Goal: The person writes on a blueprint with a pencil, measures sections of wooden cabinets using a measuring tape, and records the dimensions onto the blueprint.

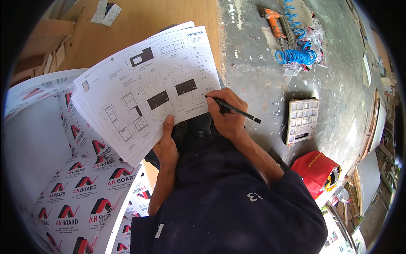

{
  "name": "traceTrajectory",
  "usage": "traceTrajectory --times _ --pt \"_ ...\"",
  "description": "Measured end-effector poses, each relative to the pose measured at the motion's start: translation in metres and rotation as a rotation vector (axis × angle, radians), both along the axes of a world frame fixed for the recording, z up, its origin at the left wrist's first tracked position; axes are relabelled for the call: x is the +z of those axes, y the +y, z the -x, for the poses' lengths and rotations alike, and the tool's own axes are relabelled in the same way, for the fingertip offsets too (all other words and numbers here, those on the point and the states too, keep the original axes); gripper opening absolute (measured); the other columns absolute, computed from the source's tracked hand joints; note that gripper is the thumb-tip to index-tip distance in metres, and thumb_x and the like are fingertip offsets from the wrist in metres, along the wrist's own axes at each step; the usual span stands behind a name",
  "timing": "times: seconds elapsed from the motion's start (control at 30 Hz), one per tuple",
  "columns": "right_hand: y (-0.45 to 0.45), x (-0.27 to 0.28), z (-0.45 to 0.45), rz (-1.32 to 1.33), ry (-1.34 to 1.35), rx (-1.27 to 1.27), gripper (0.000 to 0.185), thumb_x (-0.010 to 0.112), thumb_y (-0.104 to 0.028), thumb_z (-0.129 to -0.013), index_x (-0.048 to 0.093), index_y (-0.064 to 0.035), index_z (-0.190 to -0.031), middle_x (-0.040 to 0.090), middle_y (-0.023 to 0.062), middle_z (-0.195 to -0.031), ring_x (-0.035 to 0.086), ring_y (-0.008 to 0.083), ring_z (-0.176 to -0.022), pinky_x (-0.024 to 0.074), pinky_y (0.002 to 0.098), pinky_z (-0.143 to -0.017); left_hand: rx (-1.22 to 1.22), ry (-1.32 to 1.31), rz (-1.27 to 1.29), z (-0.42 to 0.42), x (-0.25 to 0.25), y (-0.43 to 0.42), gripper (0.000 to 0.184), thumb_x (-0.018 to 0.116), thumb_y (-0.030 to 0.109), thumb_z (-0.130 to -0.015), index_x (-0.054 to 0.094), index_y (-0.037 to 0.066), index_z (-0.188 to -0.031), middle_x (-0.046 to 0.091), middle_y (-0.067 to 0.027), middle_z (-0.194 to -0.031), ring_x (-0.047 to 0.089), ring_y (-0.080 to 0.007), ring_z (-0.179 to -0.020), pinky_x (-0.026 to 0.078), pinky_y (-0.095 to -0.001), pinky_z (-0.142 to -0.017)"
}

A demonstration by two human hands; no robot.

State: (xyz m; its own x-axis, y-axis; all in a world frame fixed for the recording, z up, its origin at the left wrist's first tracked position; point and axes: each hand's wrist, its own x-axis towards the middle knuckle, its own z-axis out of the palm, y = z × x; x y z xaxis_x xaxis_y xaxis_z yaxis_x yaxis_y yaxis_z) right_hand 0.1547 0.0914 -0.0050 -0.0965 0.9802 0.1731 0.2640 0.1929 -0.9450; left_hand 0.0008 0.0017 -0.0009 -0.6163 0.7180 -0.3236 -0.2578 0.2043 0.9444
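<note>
A stack of printed drawing sheets with plans and dark blocks fans out in front of me, "PARAMA" printed at its top right corner. My left hand grips the lower edge of the stack, thumb on top and the other fingers hidden beneath. In my right hand is a dark pencil, pinched between the fingers. Its tip points left at the right-hand part of the top sheet; whether it touches the paper I cannot tell.
White boards printed "AN BOARD" stand at the left, beside a wooden surface. On the grey floor lie an orange air tool, a coiled blue hose, a compartment case and a red bag.
</note>
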Motion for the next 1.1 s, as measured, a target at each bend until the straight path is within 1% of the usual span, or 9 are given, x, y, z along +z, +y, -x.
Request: traceTrajectory --times 0.07,0.13,0.27,0.33,0.53,0.67,0.87,1.07,1.1 --pt "0.0000 -0.0001 0.0007 -0.003 -0.009 -0.002 0.007 0.069 -0.002 -0.083 0.068 -0.0033 -0.090 0.066 0.0087 -0.078 0.062 0.0164 -0.060 0.0486 0.0283 -0.055 -0.002 0.002 0.000 0.0004 -0.0003 0.0000 0.044 0.067 0.005 -0.095 0.050 -0.005 -0.135 0.057 -0.0153 -0.132 0.054 -0.0224 -0.119 0.042 -0.0331 -0.106" --pt "-0.0002 0.0008 0.0014 0.023 0.012 0.005 0.009 0.069 0.001 -0.084 0.069 -0.0004 -0.093 0.065 0.0081 -0.076 0.057 0.0118 -0.060 0.0440 0.0265 -0.055 0.006 -0.026 -0.003 0.0007 -0.0020 -0.0007 0.044 0.067 0.004 -0.095 0.050 -0.005 -0.135 0.058 -0.0151 -0.132 0.055 -0.0222 -0.119 0.042 -0.0331 -0.106" --pt "-0.0001 -0.0008 0.0012 -0.006 -0.005 0.014 0.009 0.068 0.001 -0.085 0.069 -0.0007 -0.093 0.065 0.0082 -0.076 0.058 0.0119 -0.060 0.0446 0.0266 -0.055 0.010 -0.022 -0.011 0.0013 -0.0045 -0.0015 0.043 0.066 0.004 -0.095 0.051 -0.005 -0.134 0.058 -0.0149 -0.131 0.055 -0.0221 -0.119 0.042 -0.0332 -0.106" --pt "-0.0006 0.0009 0.0008 0.023 -0.033 -0.003 0.007 0.069 -0.002 -0.084 0.068 -0.0035 -0.090 0.065 0.0093 -0.079 0.062 0.0165 -0.059 0.0489 0.0284 -0.055 0.011 -0.040 -0.014 0.0016 -0.0056 -0.0021 0.043 0.067 0.004 -0.095 0.051 -0.005 -0.134 0.059 -0.0148 -0.131 0.055 -0.0222 -0.118 0.042 -0.0335 -0.106" --pt "0.0002 0.0006 0.0007 0.037 -0.018 -0.004 0.008 0.069 -0.002 -0.084 0.068 -0.0031 -0.091 0.066 0.0097 -0.079 0.064 0.0176 -0.062 0.0499 0.0296 -0.057 0.007 -0.003 -0.007 -0.0002 -0.0013 0.0009 0.043 0.067 0.004 -0.095 0.051 -0.005 -0.134 0.058 -0.0148 -0.131 0.055 -0.0221 -0.119 0.042 -0.0336 -0.106" --pt "0.0003 0.0004 0.0016 0.026 -0.029 0.001 0.008 0.069 -0.002 -0.084 0.068 -0.0030 -0.092 0.066 0.0097 -0.079 0.064 0.0172 -0.063 0.0498 0.0293 -0.058 0.012 -0.001 -0.014 0.0000 -0.0013 0.0007 0.043 0.067 0.004 -0.095 0.051 -0.005 -0.134 0.058 -0.0148 -0.131 0.055 -0.0220 -0.119 0.042 -0.0336 -0.106" --pt "0.0000 -0.0007 0.0004 0.081 0.003 -0.012 0.008 0.069 -0.002 -0.084 0.068 -0.0033 -0.092 0.066 0.0096 -0.079 0.063 0.0174 -0.063 0.0492 0.0289 -0.058 0.010 0.003 0.010 0.0002 -0.0005 0.0011 0.044 0.068 0.005 -0.095 0.051 -0.006 -0.134 0.058 -0.0147 -0.132 0.055 -0.0222 -0.119 0.042 -0.0334 -0.106" --pt "0.0006 -0.0026 0.0014 0.033 -0.021 -0.018 0.008 0.070 -0.003 -0.083 0.068 -0.0037 -0.091 0.065 0.0091 -0.078 0.062 0.0170 -0.060 0.0479 0.0290 -0.056 0.011 -0.002 0.001 0.0013 -0.0011 0.0010 0.043 0.068 0.006 -0.095 0.053 -0.006 -0.133 0.059 -0.0145 -0.131 0.055 -0.0218 -0.119 0.042 -0.0328 -0.106" --pt "0.0005 -0.0026 0.0011 0.030 -0.024 -0.022 0.008 0.069 -0.001 -0.083 0.069 -0.0022 -0.091 0.065 0.0084 -0.076 0.059 0.0135 -0.060 0.0455 0.0272 -0.055 0.006 -0.009 0.008 0.0015 -0.0019 0.0005 0.043 0.068 0.006 -0.095 0.053 -0.006 -0.133 0.059 -0.0146 -0.131 0.055 -0.0219 -0.119 0.042 -0.0328 -0.106"
